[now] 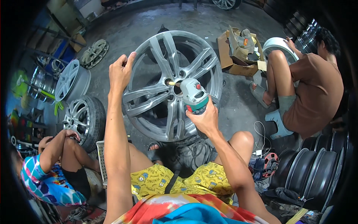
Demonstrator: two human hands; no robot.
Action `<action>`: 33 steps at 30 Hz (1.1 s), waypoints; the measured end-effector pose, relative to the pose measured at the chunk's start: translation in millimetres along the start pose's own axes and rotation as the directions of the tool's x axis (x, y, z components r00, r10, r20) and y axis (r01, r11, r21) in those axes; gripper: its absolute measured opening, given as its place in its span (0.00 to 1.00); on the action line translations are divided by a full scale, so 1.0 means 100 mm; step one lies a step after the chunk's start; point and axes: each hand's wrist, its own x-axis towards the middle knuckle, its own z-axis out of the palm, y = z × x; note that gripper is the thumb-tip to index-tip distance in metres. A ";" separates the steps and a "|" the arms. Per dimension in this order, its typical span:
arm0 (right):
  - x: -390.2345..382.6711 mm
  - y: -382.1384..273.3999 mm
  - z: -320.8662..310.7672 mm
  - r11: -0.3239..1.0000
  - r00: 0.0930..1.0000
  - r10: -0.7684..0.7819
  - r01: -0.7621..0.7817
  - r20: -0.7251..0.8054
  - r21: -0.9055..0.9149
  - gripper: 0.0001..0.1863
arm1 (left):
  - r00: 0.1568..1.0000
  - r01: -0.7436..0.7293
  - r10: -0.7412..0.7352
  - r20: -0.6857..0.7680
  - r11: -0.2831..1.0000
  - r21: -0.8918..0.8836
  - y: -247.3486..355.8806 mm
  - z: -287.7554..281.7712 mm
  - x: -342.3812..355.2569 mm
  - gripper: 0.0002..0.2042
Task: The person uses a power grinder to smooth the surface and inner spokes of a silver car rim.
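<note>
Wheel: silver split-spoke alloy wheel (172, 114), tilted, in front of knees
Right hand: right hand (206, 118) closed around grey-teal angle grinder (194, 93)
Bit: yellowish bit (171, 83) at hub area; contact unclear
Left hand: left hand (120, 72) curled at wheel's upper-left edge; can't tell if gripping
Box: open cardboard box (237, 70), beyond wheel, right
Co-workers: brown-shirted person (315, 91) right, multicoloured-shirted person (48, 179) left

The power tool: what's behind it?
Behind the power tool is the silver wheel; its spokes and rim show around the tool. The tool and the right hand hide part of the wheel's face.
</note>
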 end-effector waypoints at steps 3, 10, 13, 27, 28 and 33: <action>-0.02 -0.01 0.01 1.000 1.000 0.001 -0.001 -0.008 0.012 0.33 | 1.000 0.002 -0.002 0.007 1.000 0.024 0.01 0.01 0.00 0.31; 0.02 -0.06 0.00 0.999 1.000 0.001 0.001 -0.030 0.050 0.33 | 1.000 -0.019 0.019 0.011 1.000 0.002 -0.04 0.02 0.00 0.30; 0.01 -0.01 -0.01 0.998 1.000 -0.001 0.002 -0.021 0.057 0.33 | 0.999 -0.034 0.034 0.010 0.999 -0.005 -0.02 0.02 0.01 0.30; 0.01 -0.02 -0.01 0.998 0.999 -0.010 0.012 -0.033 0.060 0.35 | 0.998 -0.046 0.046 0.029 0.999 0.001 -0.04 0.02 0.01 0.30; 0.01 0.00 -0.01 0.998 0.999 -0.015 0.017 -0.039 0.065 0.35 | 0.999 -0.047 0.047 0.027 0.999 0.008 -0.04 0.03 0.02 0.30; 0.00 0.01 -0.03 0.999 0.999 -0.018 0.020 -0.044 0.038 0.35 | 0.999 -0.044 0.044 0.020 0.999 0.003 -0.06 0.04 0.02 0.30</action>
